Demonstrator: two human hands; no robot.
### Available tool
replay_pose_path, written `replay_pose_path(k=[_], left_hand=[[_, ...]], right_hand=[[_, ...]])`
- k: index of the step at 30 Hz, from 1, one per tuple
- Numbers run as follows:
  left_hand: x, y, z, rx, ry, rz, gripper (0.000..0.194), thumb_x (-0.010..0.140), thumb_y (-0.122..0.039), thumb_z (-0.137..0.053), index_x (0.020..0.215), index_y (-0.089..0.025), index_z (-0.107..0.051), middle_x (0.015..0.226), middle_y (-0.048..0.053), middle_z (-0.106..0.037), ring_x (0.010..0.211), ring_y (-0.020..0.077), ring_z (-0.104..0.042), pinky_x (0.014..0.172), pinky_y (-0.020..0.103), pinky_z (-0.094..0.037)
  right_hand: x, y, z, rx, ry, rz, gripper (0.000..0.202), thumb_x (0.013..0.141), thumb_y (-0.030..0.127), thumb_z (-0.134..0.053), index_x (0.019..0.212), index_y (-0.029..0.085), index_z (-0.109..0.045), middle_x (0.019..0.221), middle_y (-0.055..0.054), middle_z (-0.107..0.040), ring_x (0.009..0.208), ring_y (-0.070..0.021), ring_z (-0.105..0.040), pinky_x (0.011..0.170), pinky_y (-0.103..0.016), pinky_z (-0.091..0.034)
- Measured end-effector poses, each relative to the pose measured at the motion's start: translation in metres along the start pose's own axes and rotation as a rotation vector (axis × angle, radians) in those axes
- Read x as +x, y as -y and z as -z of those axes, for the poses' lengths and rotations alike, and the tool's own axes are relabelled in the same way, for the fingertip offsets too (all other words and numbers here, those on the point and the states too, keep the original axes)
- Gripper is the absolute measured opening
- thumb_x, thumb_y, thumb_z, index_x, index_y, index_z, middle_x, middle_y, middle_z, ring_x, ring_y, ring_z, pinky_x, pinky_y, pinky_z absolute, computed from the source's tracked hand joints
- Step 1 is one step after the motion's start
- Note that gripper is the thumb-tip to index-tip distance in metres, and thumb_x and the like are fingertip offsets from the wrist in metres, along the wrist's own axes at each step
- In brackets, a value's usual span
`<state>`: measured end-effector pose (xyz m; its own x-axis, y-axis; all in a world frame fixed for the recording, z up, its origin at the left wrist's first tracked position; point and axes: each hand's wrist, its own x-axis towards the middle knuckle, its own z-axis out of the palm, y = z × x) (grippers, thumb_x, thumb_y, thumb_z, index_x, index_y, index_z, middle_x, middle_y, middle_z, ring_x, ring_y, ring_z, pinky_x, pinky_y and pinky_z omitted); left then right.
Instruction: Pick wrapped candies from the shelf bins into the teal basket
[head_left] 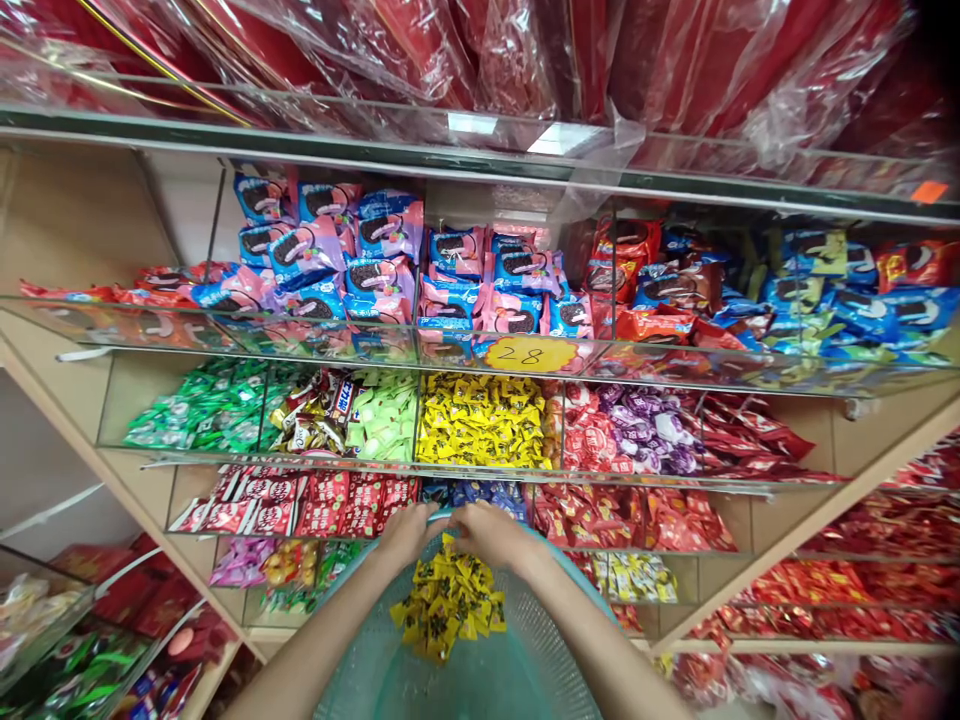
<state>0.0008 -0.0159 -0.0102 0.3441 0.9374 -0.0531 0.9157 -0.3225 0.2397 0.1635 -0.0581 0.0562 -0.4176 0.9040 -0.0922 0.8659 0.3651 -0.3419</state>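
A translucent teal plastic basket (551, 615) is tilted in front of me, its far rim up against the lower shelves. My left hand (407, 530) is closed over that far rim, fingers partly hidden. Close beside it, my right hand (491, 532) also grips the rim. Inside the basket lies a heap of yellow wrapped candies (454, 600), gathered below my hands. The same kind of yellow candies (484, 420) fills a shelf compartment just above my hands.
Blue and pink cookie packs (307, 250) sit on the upper glass shelf, with a yellow price tag (536, 354) marked 28 on its front. Green candies (214, 405) and purple candies (649, 425) flank the yellow ones. Red packets (337, 503) lie lower; plastic-wrapped red goods (525, 60) hang overhead.
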Motion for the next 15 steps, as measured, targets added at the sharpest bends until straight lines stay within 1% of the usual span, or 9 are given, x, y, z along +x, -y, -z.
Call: replay_pose_path(k=[3, 6, 11, 15], left_hand=[[0.000, 0.001, -0.001, -0.016, -0.004, -0.013, 0.042, 0.087, -0.053, -0.037, 0.109, -0.026, -0.061, 0.102, 0.008, -0.067, 0.098, 0.0235, -0.061, 0.077, 0.027, -0.042], [0.001, 0.001, -0.001, -0.022, -0.006, -0.008, 0.043, 0.087, -0.053, -0.036, 0.111, -0.026, -0.060, 0.104, 0.008, -0.067, 0.099, 0.0229, -0.060, 0.077, 0.026, -0.042], [0.001, 0.002, -0.002, -0.011, -0.010, -0.022, 0.044, 0.088, -0.053, -0.034, 0.109, -0.025, -0.061, 0.103, 0.008, -0.067, 0.097, 0.0232, -0.061, 0.076, 0.027, -0.043], [0.002, 0.001, -0.001, 0.003, -0.020, -0.019, 0.044, 0.087, -0.053, -0.037, 0.110, -0.024, -0.060, 0.104, 0.009, -0.067, 0.099, 0.0246, -0.061, 0.076, 0.028, -0.043]], right_hand=[[0.006, -0.007, -0.015, -0.082, 0.019, -0.054, 0.022, 0.075, 0.023, -0.060, 0.096, 0.020, -0.065, 0.090, -0.007, -0.066, 0.092, -0.0218, -0.059, 0.069, -0.026, -0.038], [0.009, -0.011, -0.023, -0.106, 0.030, -0.086, 0.027, 0.074, 0.021, -0.059, 0.100, 0.020, -0.063, 0.094, -0.009, -0.065, 0.092, -0.0219, -0.059, 0.070, -0.027, -0.039], [0.012, -0.014, -0.032, -0.120, 0.038, -0.084, 0.026, 0.075, 0.019, -0.056, 0.100, 0.020, -0.063, 0.099, -0.010, -0.064, 0.094, -0.0226, -0.059, 0.071, -0.028, -0.040], [0.013, -0.015, -0.033, -0.132, 0.030, -0.068, 0.025, 0.076, 0.019, -0.056, 0.100, 0.020, -0.062, 0.100, -0.009, -0.064, 0.097, -0.0222, -0.058, 0.073, -0.028, -0.039]])
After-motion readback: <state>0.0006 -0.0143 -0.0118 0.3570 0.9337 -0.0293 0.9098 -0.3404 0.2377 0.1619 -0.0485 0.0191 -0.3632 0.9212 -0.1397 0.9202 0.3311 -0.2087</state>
